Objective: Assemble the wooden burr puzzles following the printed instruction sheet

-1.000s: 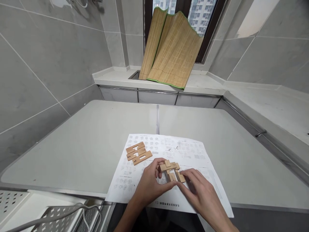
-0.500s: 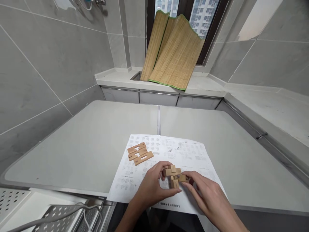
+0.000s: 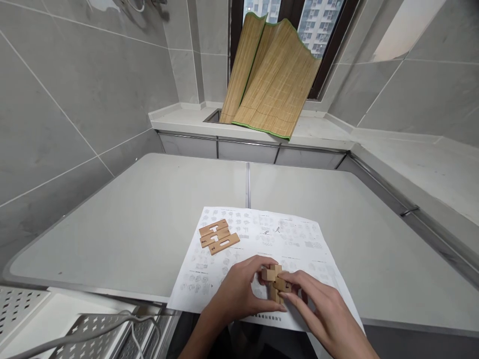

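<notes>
A small wooden burr puzzle (image 3: 275,274) of crossed, notched sticks is held between both hands above a printed sheet (image 3: 258,244). My left hand (image 3: 247,289) grips it from the left, thumb below and fingers behind. With thumb and forefinger, my right hand (image 3: 318,299) pinches a puzzle stick (image 3: 283,285) that has a dark mark on its face. Fingers hide part of the puzzle. Up and left on the sheet lie flat wooden pieces with cut-out slots, the nearest being a slotted piece (image 3: 224,244) marked 2.
The sheet lies on a white folding table (image 3: 130,214) with a seam down its middle. A bamboo mat (image 3: 277,85) leans at the window beyond. Cables (image 3: 112,326) and a perforated rack (image 3: 86,339) are at the lower left.
Both hands have shifted slightly toward me with the puzzle. It has been turned, so the marked stick's face now shows more clearly. The flat pieces have stayed on the sheet.
</notes>
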### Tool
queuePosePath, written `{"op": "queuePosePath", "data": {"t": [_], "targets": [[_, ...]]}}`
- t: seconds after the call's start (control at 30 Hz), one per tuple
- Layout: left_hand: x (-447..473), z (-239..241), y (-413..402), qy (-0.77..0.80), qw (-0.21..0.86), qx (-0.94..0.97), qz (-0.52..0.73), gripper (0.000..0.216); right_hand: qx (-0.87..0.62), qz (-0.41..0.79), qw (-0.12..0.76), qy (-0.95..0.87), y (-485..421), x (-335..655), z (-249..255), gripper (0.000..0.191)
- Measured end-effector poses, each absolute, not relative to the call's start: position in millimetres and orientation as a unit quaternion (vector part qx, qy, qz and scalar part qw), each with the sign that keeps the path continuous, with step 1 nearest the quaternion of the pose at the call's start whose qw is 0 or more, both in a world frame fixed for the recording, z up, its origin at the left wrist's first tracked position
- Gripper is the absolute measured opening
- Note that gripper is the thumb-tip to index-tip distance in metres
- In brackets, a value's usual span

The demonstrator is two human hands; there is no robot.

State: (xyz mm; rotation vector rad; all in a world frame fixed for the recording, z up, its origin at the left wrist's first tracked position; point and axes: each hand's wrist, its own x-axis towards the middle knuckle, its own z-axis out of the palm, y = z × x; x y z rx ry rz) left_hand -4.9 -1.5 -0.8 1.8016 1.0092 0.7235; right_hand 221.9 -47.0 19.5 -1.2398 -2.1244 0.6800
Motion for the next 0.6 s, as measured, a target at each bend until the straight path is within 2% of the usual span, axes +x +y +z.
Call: {"op": "queuePosePath", "data": {"t": [0.13, 0.33, 0.47, 0.6], "targets": [[-4, -1, -2, 0.409, 0.465, 0.729, 0.29, 0.065, -0.471, 0.28, 0.301, -0.781, -48, 223, 14, 0.017], [-5, 2, -5, 0.414, 0.469, 0.704, 0.336, 0.07, -0.532, 0.297, 0.332, -0.72, -41, 230, 3, 0.03], [-6, 5, -7, 0.4, 0.477, 0.704, 0.343, 0.069, -0.516, 0.359, 0.312, -0.713, -39, 224, 2, 0.028], [-8, 7, -7, 0.381, 0.486, 0.714, 0.331, 0.071, -0.507, 0.429, 0.306, -0.682, -39, 222, 1, 0.037]]}}
